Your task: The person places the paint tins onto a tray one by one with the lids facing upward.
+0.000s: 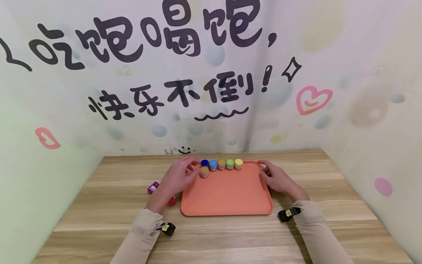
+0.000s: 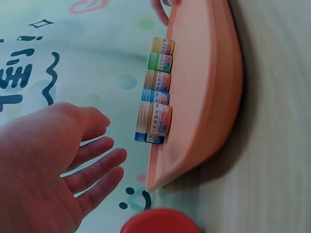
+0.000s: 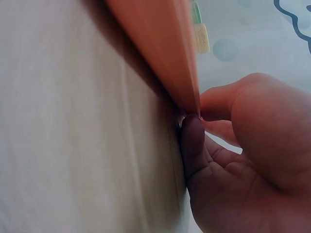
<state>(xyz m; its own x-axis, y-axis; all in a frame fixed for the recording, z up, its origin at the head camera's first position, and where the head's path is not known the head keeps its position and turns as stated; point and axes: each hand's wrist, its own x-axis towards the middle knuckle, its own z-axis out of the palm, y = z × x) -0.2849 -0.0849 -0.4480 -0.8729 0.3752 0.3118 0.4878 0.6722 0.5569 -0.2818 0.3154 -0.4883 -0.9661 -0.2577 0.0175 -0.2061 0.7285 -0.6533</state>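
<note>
An orange tray lies on the wooden table. Several small paint jars line its far edge: dark blue, light blue, tan, green and yellow. One more tan jar stands just in front of that row. My left hand hovers beside this jar with straight, spread fingers and holds nothing. My right hand pinches the tray's far right corner, the thumb pressed against the rim.
A purple jar and a red-lidded jar stand on the table left of the tray, the red lid close under my left wrist. Printed curtain walls close in the table on three sides.
</note>
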